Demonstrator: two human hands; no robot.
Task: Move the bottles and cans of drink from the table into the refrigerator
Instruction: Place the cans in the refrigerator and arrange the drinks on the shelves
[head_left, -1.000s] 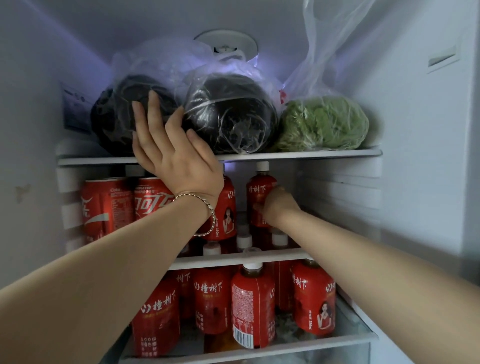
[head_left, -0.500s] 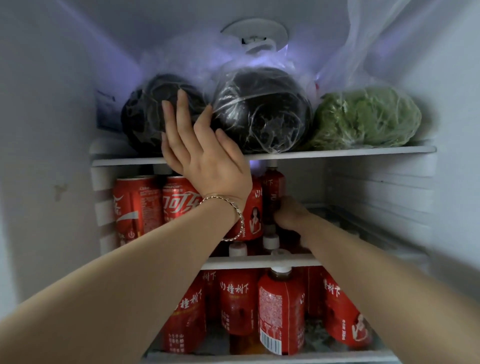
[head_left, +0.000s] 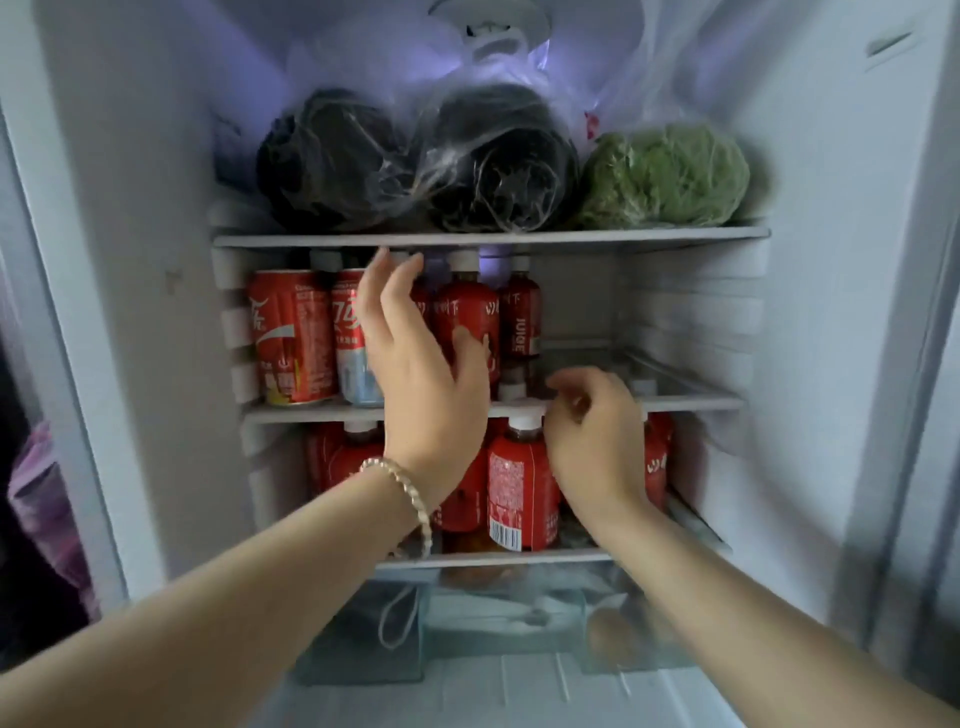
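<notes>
**A:** Status?

**B:** Both hands are off everything. A second ago the left hand (head_left: 415, 364) was pressed on the dark bagged produce (head_left: 493, 166) on the top shelf (head_left: 675, 234). It's now lower, in front of the middle shelf (head_left: 675, 401), fingers loose and spread, holding nothing.

**A:** Right?

**B:** The right hand (head_left: 592, 421) was deep in the middle shelf, on a bottle. It's now back at the shelf's front lip, at 4 o'clock from the left hand. Fingers are loosely curled and hold nothing as far as I can see, though it's slightly blurred.

**A:** And the bottle?

**B:** Let go. It's probably the rightmost of the red bottles (head_left: 521, 317) standing upright on the middle shelf, at 12 o'clock from the right hand. Cans (head_left: 291, 338) sit at 9 o'clock of that row. The lower bottles (head_left: 517, 493) are one shelf down, at 6 o'clock.

**A:** Meaning?

**B:** My read: one placement is done and the hands are pulling out for the next fetch. The table isn't in view, so I can't tell how many are left. The middle shelf has room at 3 o'clock.
</notes>
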